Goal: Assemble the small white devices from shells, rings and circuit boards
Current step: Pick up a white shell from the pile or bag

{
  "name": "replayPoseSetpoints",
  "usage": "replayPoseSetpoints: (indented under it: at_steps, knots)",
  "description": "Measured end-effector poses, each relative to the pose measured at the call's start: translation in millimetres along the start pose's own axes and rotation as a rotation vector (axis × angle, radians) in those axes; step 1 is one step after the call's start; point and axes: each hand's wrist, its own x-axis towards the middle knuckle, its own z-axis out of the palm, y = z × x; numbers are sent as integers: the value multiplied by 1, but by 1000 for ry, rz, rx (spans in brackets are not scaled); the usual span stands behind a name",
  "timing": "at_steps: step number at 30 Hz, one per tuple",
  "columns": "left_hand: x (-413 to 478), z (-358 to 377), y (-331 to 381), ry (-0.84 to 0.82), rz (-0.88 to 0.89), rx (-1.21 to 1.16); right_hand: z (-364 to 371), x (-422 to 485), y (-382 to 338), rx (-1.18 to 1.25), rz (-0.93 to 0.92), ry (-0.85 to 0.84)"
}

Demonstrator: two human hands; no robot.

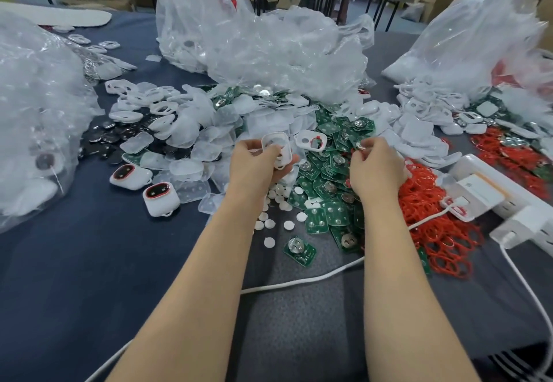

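My left hand [258, 164] grips a white shell [276, 148], its hollow side facing me. My right hand [375, 166] pinches a small part [360, 146] over the pile of green circuit boards [326, 178]; what the part is, I cannot tell. A white shell with a red ring fitted [311, 141] lies just beyond, between both hands. Red rings [431, 211] are heaped right of my right wrist. Two assembled white devices [161, 198] [129, 176] lie on the dark cloth to the left. Small white discs [276, 202] are scattered below my left hand.
Large clear plastic bags [269, 49] stand at the back, left and right. Translucent covers [191, 148] and white shells [155, 103] are piled at centre-left. A white power strip [490, 193] and a white cable [299, 283] lie at the right and across the cloth.
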Motion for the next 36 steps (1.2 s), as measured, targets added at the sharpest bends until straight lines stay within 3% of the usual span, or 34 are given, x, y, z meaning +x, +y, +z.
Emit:
replayPoseSetpoints:
  at_steps: [4,8,10,17,23,29,36]
  knots:
    - [1,-7,6,4,12,22,-15,-4,-17,297,-116,116]
    - [-1,-23,15,-5,69,66,-16,-25,-51,914,-95,-237]
    - [-1,-32,19,11,108,92,-7,-38,-67,1018,-97,-359]
    - [-1,-57,19,37,280,251,31,-66,-93,1090,-131,-584]
    - [2,-53,17,17,302,339,40,-67,-93,914,-294,-340]
    - [-3,-44,12,-20,278,359,49,-68,-88,817,-305,-192]
    - [-5,-42,11,18,333,440,50,-63,-85,739,-297,-200]
